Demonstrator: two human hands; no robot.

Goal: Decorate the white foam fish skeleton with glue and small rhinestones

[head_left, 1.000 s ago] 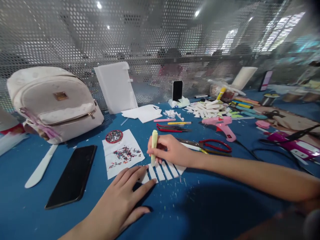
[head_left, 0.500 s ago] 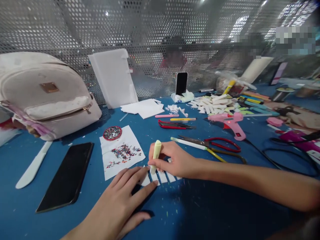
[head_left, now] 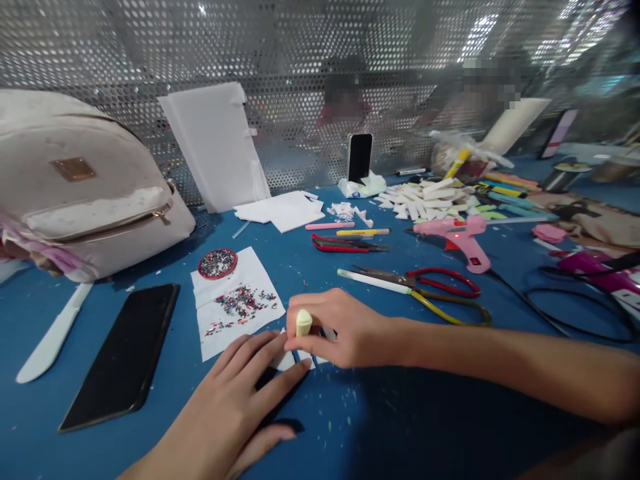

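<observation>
My right hand point(head_left: 345, 330) is closed around a chunky pale yellow highlighter point(head_left: 303, 324), its rounded end toward me and its tip hidden below the fingers. Beneath lie cut white strips point(head_left: 304, 361), partly covered by both hands. My left hand point(head_left: 250, 383) rests flat with fingers stretched and apart, its fingertips on the edge of the strips. Just beyond the left fingers is a white sheet point(head_left: 213, 343) bearing scattered coloured glitter pieces point(head_left: 245, 301) and a round red-rimmed dish point(head_left: 217, 264) of glitter.
A black phone point(head_left: 123, 353), white plastic knife point(head_left: 55, 337) and pale backpack point(head_left: 100, 200) are at left. Red-handled scissors point(head_left: 443, 280), a white pen point(head_left: 375, 281), a red cutter point(head_left: 340, 244) and a corded pink glue gun point(head_left: 460, 237) lie right. White strips point(head_left: 430, 200) are heaped behind.
The highlighter has tipped from nearly upright, so its end now faces me. My right hand has shifted slightly left over the strips. My left hand stays nearly in place.
</observation>
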